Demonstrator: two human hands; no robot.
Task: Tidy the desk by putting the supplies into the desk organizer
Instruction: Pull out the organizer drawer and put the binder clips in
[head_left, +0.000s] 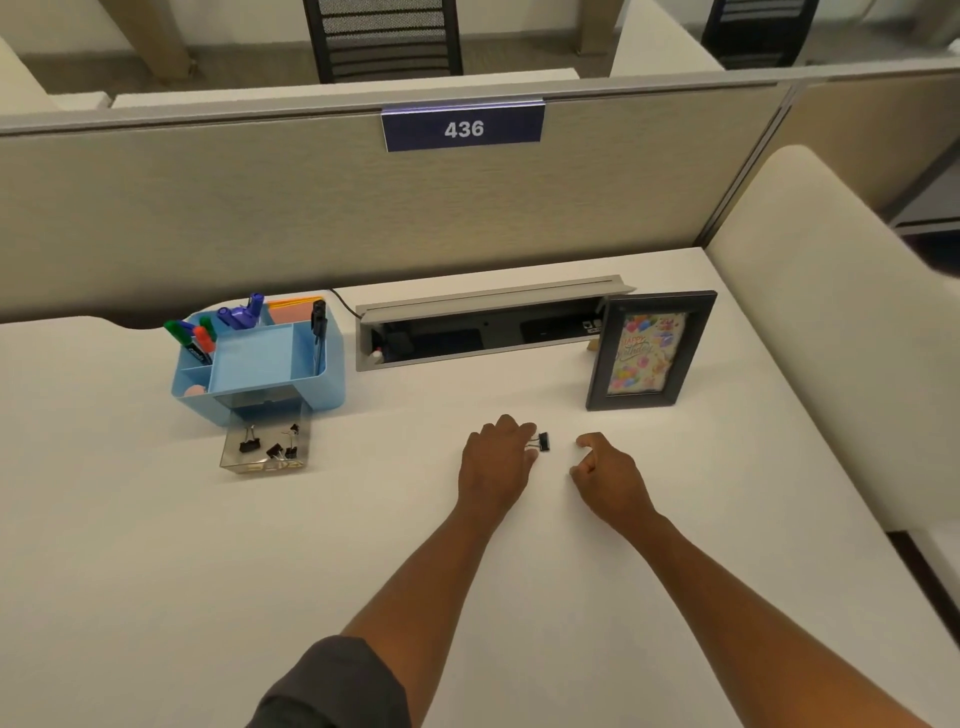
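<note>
A blue desk organizer (332, 384) stands at the back left of the white desk, with markers (195, 335) and pens in its compartments. Its clear drawer (231, 457) is pulled out in front and holds several black binder clips (272, 447). Near the desk's middle, my left hand (496, 460) pinches the wire handles of one small black binder clip (543, 442) at its fingertips. My right hand (605, 475) rests just right of it, fingers loosely curled with nothing in them, a short gap from the clip.
A black picture frame (652, 400) with a birthday card stands at the back right. A grey cable tray (493, 332) with its lid up runs along the back edge, below the beige partition with a "436" sign (463, 128).
</note>
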